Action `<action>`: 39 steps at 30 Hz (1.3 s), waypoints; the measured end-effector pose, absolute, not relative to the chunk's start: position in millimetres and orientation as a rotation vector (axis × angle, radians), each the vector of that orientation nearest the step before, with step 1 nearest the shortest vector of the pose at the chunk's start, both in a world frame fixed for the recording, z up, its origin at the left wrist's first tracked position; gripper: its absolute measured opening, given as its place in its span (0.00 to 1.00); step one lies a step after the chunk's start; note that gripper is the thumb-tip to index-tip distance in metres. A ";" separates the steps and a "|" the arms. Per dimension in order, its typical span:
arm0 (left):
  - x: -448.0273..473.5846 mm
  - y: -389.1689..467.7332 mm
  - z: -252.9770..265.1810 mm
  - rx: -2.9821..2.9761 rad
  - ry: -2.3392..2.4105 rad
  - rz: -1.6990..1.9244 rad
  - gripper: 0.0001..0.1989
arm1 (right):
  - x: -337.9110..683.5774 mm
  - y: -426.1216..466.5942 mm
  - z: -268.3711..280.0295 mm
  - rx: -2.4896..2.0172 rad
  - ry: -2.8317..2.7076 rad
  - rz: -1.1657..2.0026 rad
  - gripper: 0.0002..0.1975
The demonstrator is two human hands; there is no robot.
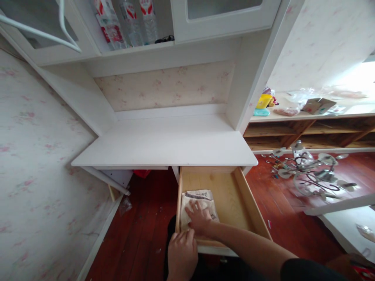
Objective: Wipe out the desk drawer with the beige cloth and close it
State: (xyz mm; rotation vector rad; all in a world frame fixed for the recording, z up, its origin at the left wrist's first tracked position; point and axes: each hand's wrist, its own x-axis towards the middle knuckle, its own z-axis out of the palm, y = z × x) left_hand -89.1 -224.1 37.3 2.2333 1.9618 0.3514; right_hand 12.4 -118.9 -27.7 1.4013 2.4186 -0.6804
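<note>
Head camera view, looking down on an open wooden drawer (234, 195) pulled out from under a white desk (164, 146) at the center of the frame. Right hand (200, 216) laid flat, fingers spread and released, pressing on a folded cloth (197, 199) in the left half of the drawer, lower center of the frame. Left hand (182, 253) just below, fingers curled over the drawer's front edge near its left corner, gripping the wood. Cloth pale with a dark band along its far edge, lying against the drawer's left wall; right half of the drawer showing bare wood. Above the desk, upper center, a white cabinet (222, 19) with glass doors and plastic bottles (129, 21) with red labels on its open shelf. At right of the frame, a wooden shelf unit (307, 132) topped with a cardboard box (318, 105), a yellow container (263, 101) and plastic bags. On the red wooden floor (146, 230) at right, a metal chandelier (310, 173) lying on its side. Floral wallpaper (35, 175) filling the left of the frame.
</note>
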 end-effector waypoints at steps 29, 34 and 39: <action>-89.4 -222.1 26.0 2.279 1.968 0.417 0.11 | 174.8 -14.5 -25.4 1.718 2.242 -0.678 0.35; -89.8 -221.3 31.6 2.296 1.972 0.375 0.11 | 176.4 -23.0 -28.3 1.681 2.226 -0.761 0.37; -89.9 -221.2 34.0 2.284 1.952 0.397 0.12 | 180.8 -65.7 -30.0 1.526 2.352 -0.845 0.36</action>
